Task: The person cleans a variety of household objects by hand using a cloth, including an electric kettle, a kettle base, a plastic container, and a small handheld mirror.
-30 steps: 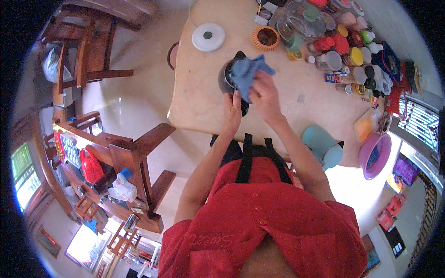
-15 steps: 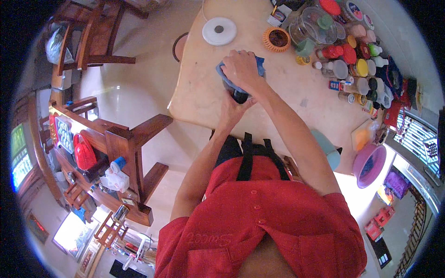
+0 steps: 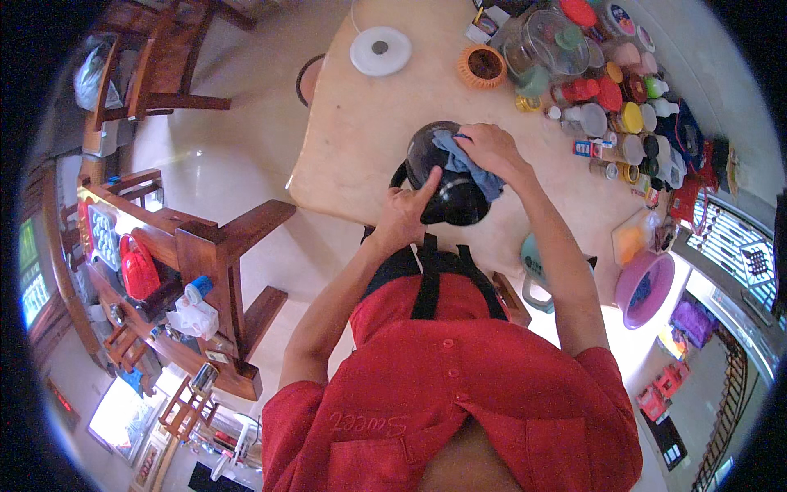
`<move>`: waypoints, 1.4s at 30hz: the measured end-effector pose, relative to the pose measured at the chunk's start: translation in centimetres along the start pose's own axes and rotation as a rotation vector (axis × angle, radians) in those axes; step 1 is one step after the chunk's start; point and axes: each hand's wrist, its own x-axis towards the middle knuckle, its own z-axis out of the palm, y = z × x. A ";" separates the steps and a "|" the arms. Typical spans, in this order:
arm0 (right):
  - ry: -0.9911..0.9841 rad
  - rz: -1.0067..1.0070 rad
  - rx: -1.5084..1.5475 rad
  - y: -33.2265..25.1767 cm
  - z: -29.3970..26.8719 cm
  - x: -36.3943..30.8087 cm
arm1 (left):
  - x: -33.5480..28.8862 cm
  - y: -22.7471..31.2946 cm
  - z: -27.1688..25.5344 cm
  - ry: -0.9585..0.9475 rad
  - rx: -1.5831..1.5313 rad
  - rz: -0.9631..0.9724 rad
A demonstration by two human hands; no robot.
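A dark, glossy, rounded pot [image 3: 426, 152] with a black handle is tilted on its side above the near edge of the table. My left hand [image 3: 400, 215] steadies it beside the handle; its index finger stretches over the dark surface and the other fingers are curled. In my right hand [image 3: 492, 152] is a blue cloth [image 3: 463, 160], pinched at its upper end and pressed against the pot's right side. The cloth's lower part drapes down over the pot. Part of the pot is hidden behind the cloth.
On the pale table [image 3: 352, 156] lie a white round corded base [image 3: 380, 51] and an orange ribbed bowl [image 3: 482, 66] with dark contents. Jars and bottles [image 3: 607, 119] crowd the right side. A teal jug [image 3: 533, 258] and a purple basin [image 3: 645, 289] stand near my right arm.
The pot has turned and come nearer, showing its dark rounded side. My right hand has moved right and down with the cloth; my left index finger now reaches across the pot.
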 end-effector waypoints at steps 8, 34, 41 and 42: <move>0.403 -0.261 0.254 4.4 6.9 -4.2 | -1.3 1.9 2.2 -0.112 0.444 0.360; 0.509 0.040 0.220 8.3 8.5 -2.3 | 1.2 4.5 3.1 -0.429 0.628 0.796; 0.388 -0.529 0.436 1.1 5.7 -5.7 | 0.8 3.7 5.5 -0.277 0.616 0.879; 0.398 -0.504 0.370 1.2 5.8 -5.6 | 0.7 4.0 5.3 -0.314 0.597 0.835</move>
